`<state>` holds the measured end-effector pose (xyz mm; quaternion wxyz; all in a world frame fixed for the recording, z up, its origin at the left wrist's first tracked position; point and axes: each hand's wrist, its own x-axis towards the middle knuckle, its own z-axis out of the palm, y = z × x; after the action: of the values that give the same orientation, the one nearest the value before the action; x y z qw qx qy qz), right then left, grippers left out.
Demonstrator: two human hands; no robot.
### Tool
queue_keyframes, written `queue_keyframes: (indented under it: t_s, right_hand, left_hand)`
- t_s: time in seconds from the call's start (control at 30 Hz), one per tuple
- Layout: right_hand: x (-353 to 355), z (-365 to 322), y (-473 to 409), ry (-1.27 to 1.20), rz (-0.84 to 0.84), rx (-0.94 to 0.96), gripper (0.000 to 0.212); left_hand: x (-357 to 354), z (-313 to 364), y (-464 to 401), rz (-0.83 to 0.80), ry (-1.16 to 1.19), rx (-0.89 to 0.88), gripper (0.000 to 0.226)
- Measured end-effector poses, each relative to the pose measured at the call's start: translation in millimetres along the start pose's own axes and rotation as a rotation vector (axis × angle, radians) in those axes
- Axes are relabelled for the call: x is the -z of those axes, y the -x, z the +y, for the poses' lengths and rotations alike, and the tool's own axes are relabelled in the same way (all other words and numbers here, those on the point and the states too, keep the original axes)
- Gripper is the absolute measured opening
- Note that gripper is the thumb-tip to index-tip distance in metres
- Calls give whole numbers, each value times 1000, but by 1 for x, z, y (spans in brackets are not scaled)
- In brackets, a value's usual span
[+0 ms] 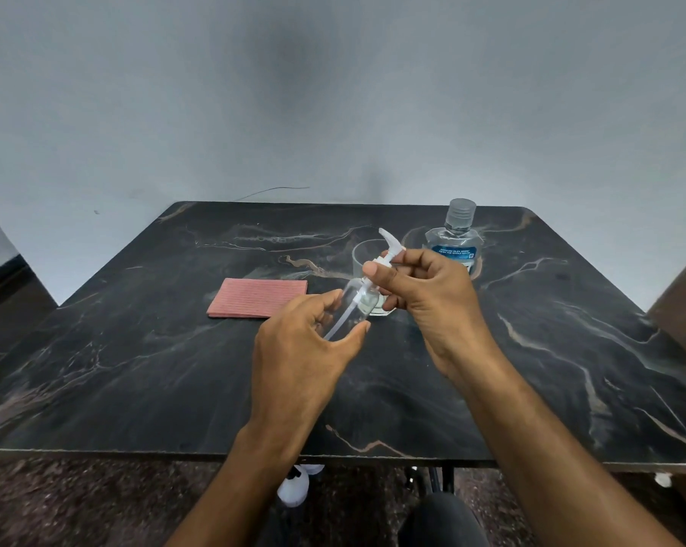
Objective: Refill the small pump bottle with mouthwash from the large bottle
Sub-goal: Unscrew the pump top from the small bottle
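Note:
My left hand [301, 349] grips a small clear pump bottle [349, 305], tilted with its mouth up and to the right, above the table's middle. My right hand [424, 290] pinches the white pump head [390, 246] by its collar. The pump is lifted partly out, and its thin dip tube [343, 317] still runs down inside the bottle. The large mouthwash bottle [453, 240] stands upright at the back right, clear with a blue label and a ribbed cap screwed on, apart from both hands.
A clear drinking glass [363, 254] stands just behind the hands. A folded pink cloth [258, 298] lies to the left. The dark marble table [136, 369] ends near me at its front edge; a wall rises behind it.

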<state>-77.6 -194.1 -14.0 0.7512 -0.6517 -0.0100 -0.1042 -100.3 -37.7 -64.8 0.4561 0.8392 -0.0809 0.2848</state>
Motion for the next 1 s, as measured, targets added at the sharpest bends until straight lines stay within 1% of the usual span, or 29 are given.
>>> queue_keyframes:
  t_s: [0.2,0.43,0.7,1.0]
  right_hand:
    - [3,-2,-5,-76,13,18,25]
    - [7,-10,-5,-159,-13,44,21]
    - [18,-29,-15,-145,4,82,10]
    - [28,-41,-19,-159,41,125,6]
  left_hand:
    - [1,-3,1,-8,0,10,52]
    - [0,-4,0,20,8,10,53]
    - [4,-1,0,23,31,-1,55]
    - [8,1,0,28,45,3,54]
